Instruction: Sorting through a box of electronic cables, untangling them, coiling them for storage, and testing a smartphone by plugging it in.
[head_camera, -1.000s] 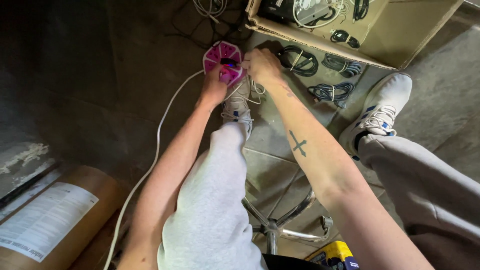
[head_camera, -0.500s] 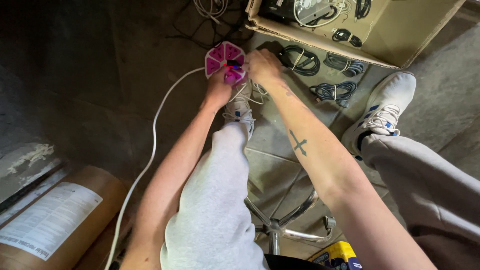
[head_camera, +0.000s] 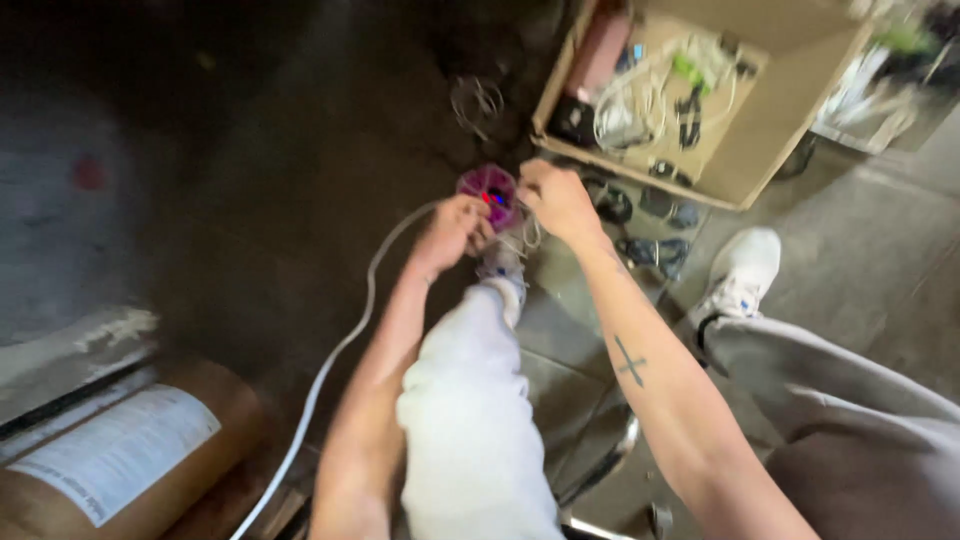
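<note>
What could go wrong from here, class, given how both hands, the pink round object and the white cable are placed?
1. The white cable trails loosely across the floor beside the leg; a foot might snag it and jerk the pink round object.
2. Left hand and right hand crowd that small object, so a finger could be pinched or the grip could slip.

Left of the hands, the dark floor (head_camera: 250, 200) lies open, crossed only by a white cable (head_camera: 340, 350) running back toward the person. Ahead and right, a cardboard box (head_camera: 770, 130) full of tangled cords blocks the way. Loose cables (head_camera: 650, 215) crowd the floor just right of the hands. A wire coil (head_camera: 476, 100) lies ahead.
</note>
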